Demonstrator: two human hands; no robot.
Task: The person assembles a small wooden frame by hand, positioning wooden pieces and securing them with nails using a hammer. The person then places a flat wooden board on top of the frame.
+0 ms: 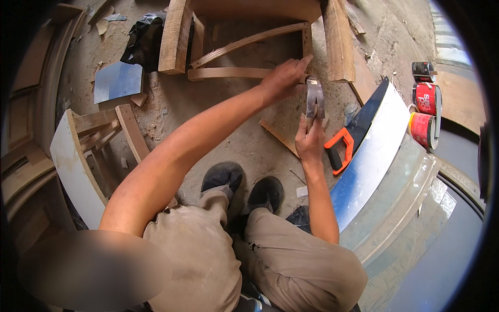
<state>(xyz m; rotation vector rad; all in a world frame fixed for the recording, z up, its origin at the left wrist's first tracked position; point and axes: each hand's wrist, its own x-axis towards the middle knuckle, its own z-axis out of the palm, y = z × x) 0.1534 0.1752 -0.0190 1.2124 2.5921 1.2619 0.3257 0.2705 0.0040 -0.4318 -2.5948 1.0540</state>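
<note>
Saw tan trousers (192, 255) nearest the camera, bent at the knees, well below both grips, with 2 dark shoes (222, 177) partway up toward the left grip (283, 80). Found a dark metal hammer head (315, 99) just right of the left grip and just beyond the right grip (311, 140), claw end toward the latter. Made out bent fingers on the left, close beside the upper end, and bunched fingers on the right, at the claw. Could not tell either grip as firmly closed or loose; could not see the handle clearly.

Judged the hammer head dense and heavy for its size, rigid, hard to break, perhaps slick on the smooth metal. Thought the handle the best place to take hold, well back from the head, clear of the claw edges. Expected a poor hold from a pinch at the claw alone, too easily twisted by the weight.

Noted 3 tins far right of the right grip: a dark tin (423, 70) farthest up, a red tin (425, 99) next, a yellow-rimmed tin (423, 129) lowest. Could not make out any contents. Spotted crumpled black plastic (143, 41) up and left of the left grip, possibly a bag, inside hidden. Saw also an orange-handled saw (358, 124) right of the right grip, against a white-and-blue panel (371, 156), and a wooden frame (174, 41) beyond the left grip.
</note>
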